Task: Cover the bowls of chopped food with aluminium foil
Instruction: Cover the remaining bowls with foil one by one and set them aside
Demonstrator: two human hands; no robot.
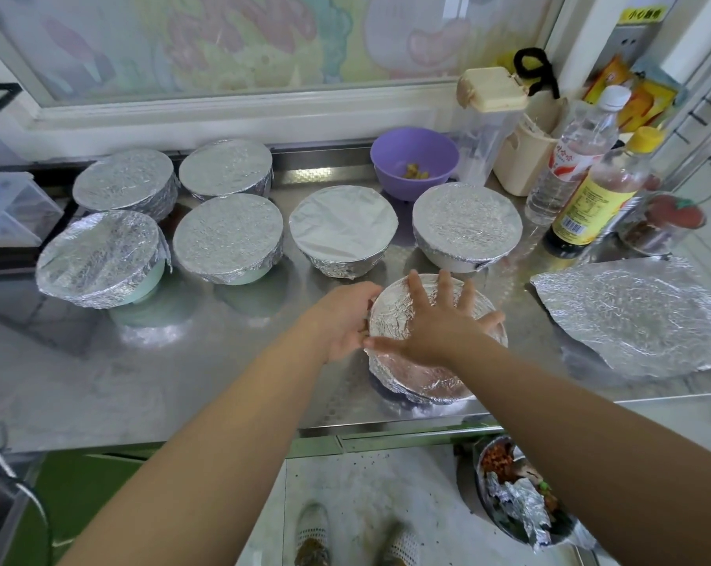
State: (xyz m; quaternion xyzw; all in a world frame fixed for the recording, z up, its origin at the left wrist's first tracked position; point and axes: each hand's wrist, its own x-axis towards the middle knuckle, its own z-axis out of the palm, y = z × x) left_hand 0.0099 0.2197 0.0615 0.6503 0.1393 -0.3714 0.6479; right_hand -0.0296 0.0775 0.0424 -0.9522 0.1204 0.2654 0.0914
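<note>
A bowl wrapped in aluminium foil (pixel 423 373) stands near the front edge of the steel counter (pixel 182 386). My right hand (pixel 435 320) lies flat on its foil top with fingers spread. My left hand (pixel 343 320) presses against the bowl's left side, fingers curled on the foil rim. Several other foil-covered bowls (pixel 228 239) stand in two rows behind. A purple bowl (pixel 414 163) at the back is uncovered, with a little chopped food inside. A loose foil sheet (pixel 639 316) lies flat on the right.
Bottles (pixel 590 198), a clear jug with a beige lid (pixel 490 128) and a small red-lidded jar (pixel 664 226) crowd the back right. A window ledge runs behind the bowls. Below the counter edge sits a bin (pixel 517 496) holding crumpled foil and scraps.
</note>
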